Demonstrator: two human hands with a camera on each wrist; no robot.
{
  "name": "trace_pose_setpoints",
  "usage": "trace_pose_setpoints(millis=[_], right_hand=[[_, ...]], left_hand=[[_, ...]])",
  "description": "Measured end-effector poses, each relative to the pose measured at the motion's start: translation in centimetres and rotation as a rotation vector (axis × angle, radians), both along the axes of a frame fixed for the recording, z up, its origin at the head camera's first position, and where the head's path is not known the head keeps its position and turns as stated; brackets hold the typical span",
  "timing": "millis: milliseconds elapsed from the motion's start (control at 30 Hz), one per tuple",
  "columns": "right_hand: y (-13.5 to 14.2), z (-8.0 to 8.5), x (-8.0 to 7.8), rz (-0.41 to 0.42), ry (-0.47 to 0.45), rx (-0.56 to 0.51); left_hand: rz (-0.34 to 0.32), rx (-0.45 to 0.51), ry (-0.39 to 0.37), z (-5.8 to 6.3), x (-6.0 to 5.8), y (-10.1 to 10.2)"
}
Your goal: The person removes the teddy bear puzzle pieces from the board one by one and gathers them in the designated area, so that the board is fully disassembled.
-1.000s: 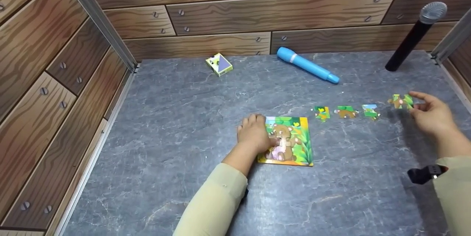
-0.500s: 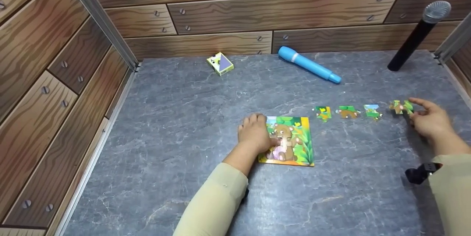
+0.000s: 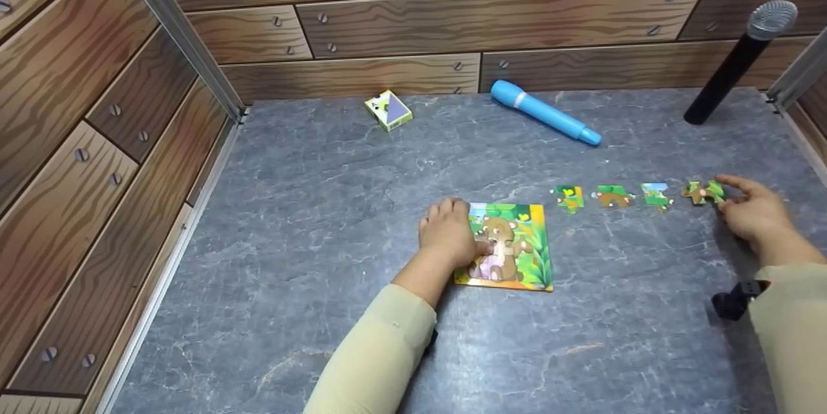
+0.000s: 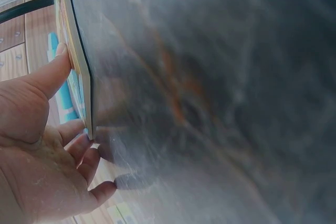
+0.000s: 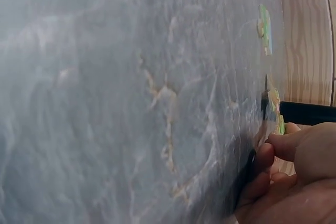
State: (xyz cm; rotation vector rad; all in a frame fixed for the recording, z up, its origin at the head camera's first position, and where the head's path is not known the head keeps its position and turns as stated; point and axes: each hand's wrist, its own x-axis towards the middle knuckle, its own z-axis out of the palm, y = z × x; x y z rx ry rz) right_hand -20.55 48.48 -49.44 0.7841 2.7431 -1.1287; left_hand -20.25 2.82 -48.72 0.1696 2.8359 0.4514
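In the head view, my left hand (image 3: 447, 232) holds the left side of a square jigsaw puzzle (image 3: 510, 243) with a brown bear picture. Its thumb lies over the picture; in the left wrist view, the fingers (image 4: 88, 162) curl by the puzzle's edge (image 4: 84, 77). Farther right, my right hand (image 3: 757, 212) pinches a green-and-brown puzzle piece (image 3: 704, 192) between thumb and index finger. The right wrist view shows this piece (image 5: 276, 109) just off the tabletop, edge-on. Three loose puzzle pieces lie in a row to its left: one yellow-green (image 3: 570, 198), one brown (image 3: 613, 196), one blue-green (image 3: 657, 195).
A blue marker-shaped stick (image 3: 546, 112) lies at the back of the grey marbled table (image 3: 310, 259). Left of it is a small card box (image 3: 388, 110). A microphone (image 3: 736, 65) stands at the back right. Wood-patterned walls (image 3: 387, 26) border the table's back and sides.
My right hand has moved down slightly with the puzzle piece, which has come level with the row of loose pieces and turned a little. The left hand stays on the puzzle.
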Motion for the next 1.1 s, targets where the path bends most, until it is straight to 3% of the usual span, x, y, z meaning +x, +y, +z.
trace_pose_setpoints(millis=[333,733,1100], right_hand=[[0.15,0.40,0.05,0.085,0.005,0.027],[-0.01,0.07,-0.46,0.041,-0.040,0.055],[-0.45,0.02,-0.08,0.038,0.004,0.076]], left_hand=[[0.004,0.001,0.000,-0.13,-0.12,-0.12],[-0.002,0.000,0.006,-0.02,-0.21,0.12],[-0.001,-0.003,-0.001,-0.03,-0.08,0.03]])
